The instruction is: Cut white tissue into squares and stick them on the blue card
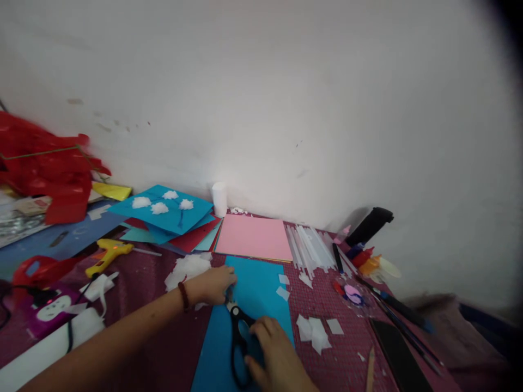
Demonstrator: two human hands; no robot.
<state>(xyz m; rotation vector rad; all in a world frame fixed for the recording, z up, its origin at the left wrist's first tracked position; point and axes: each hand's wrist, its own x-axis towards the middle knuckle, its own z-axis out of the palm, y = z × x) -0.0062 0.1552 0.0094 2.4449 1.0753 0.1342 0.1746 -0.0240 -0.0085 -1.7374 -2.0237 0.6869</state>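
Note:
A pair of black-handled scissors (pixel 236 312) lies over a long blue sheet of paper (pixel 255 277), its blades pointing away from me. My right hand (pixel 278 351) is closed at the scissors' handles, fingers and thumb against the loops. Beyond the blade tips, my left hand (pixel 214 285) hovers with fingers curled together; what they pinch is hidden. A dark red bead bracelet circles that wrist. Crumpled white paper (pixel 188 269) lies just left of it. Small white paper squares (pixel 283 294) rest on the blue sheet's right side, and more white pieces (pixel 316 333) lie on the cloth.
Pink paper (pixel 253 237) tops a stack at the back, beside white glue sticks (pixel 312 245). A blue card (pixel 163 209) with white tufts lies back left. Further left are a yellow glue gun (pixel 107 256) and purple power strip (pixel 53 310). A black phone (pixel 398 354) lies right.

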